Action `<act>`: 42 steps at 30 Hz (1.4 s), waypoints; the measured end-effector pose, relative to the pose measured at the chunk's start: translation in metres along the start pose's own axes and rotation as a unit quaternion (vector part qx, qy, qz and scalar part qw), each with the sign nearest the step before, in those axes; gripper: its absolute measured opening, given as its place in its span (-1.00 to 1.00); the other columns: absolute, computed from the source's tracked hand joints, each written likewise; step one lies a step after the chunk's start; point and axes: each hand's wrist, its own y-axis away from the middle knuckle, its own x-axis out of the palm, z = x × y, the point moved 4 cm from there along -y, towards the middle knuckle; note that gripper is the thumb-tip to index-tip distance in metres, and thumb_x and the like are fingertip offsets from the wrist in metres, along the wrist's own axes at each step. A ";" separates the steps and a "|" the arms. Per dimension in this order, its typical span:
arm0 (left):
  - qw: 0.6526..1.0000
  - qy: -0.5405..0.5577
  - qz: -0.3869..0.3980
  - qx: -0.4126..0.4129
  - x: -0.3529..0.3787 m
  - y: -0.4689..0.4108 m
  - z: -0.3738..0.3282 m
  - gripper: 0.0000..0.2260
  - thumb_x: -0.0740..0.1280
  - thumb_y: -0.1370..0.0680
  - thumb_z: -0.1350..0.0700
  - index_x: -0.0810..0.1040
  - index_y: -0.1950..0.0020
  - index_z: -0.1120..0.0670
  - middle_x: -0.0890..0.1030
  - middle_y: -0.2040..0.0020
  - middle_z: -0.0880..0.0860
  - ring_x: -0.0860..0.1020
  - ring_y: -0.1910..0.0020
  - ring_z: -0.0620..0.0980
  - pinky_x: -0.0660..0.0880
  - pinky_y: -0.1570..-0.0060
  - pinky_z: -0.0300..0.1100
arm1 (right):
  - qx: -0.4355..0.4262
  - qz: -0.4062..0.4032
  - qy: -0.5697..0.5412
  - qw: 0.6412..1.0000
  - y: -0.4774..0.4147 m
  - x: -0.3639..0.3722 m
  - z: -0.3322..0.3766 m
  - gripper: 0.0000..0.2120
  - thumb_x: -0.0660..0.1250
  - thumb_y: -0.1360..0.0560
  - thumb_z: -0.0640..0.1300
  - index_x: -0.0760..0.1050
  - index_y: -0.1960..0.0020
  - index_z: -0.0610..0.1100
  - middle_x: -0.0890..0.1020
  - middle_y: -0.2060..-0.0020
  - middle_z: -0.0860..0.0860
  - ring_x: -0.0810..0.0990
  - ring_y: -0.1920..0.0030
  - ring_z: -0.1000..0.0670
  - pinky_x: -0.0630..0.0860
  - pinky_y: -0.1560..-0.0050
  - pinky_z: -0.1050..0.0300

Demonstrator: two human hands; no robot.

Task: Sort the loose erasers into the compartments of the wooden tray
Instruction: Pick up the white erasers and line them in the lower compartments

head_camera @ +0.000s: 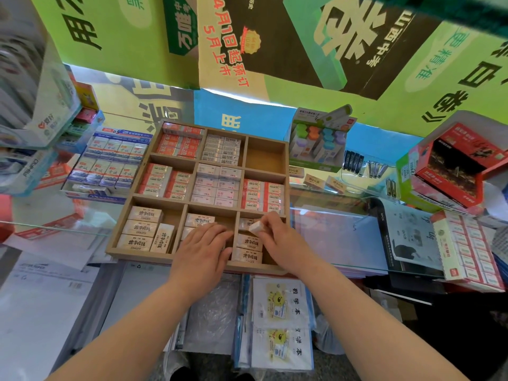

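A wooden tray [286, 171] with nine compartments lies on a glass counter. Most compartments hold boxed erasers; the far right one [264, 158] is bare. My right hand [277, 237] pinches a cream eraser [257, 226] over the near right compartment, which holds stacked cream erasers [247, 255]. My left hand [202, 250] rests with fingers extended over the near middle compartment, covering its erasers [199, 219]. Three loose cream erasers [316, 180] lie on the glass to the right of the tray.
A blue box of erasers [110, 163] sits left of the tray. A green box of coloured sharpeners [319, 144] stands at the back right. Red boxes [456, 166] and a long eraser carton [467, 248] crowd the right side. Posters hang behind.
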 end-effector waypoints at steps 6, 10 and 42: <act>0.998 -0.053 0.018 0.039 -0.004 0.002 0.004 -0.36 -0.26 -0.59 -0.01 0.64 0.06 0.08 0.67 0.08 0.00 0.62 0.02 0.01 0.45 -0.07 -0.10 | -0.004 0.005 0.047 0.999 -0.009 0.008 0.008 -0.87 0.10 -0.56 -0.10 0.27 -0.07 -0.13 0.55 0.09 -0.11 0.51 0.14 -0.06 0.47 0.13 0.04; 0.997 -0.057 0.028 0.044 -0.004 0.002 0.004 -0.40 -0.21 -0.59 -0.02 0.64 0.05 0.10 0.67 0.06 0.04 0.61 -0.01 0.04 0.49 0.01 0.10 | -0.005 0.020 0.061 0.998 -0.007 0.010 0.003 -0.89 0.12 -0.55 -0.08 0.24 -0.03 -0.08 0.52 0.20 -0.06 0.47 0.24 -0.02 0.40 0.25 0.11; 0.996 0.089 -0.012 -0.018 0.008 0.000 0.014 -0.71 0.19 -0.54 0.14 0.45 -0.25 0.10 0.46 -0.28 0.08 0.31 -0.34 0.04 0.12 -0.35 -0.06 | 0.004 0.091 0.049 0.995 -0.003 -0.007 0.010 -0.76 0.27 -0.48 -0.18 0.52 -0.13 -0.10 0.55 -0.03 0.03 0.39 0.06 0.16 0.27 0.13 0.42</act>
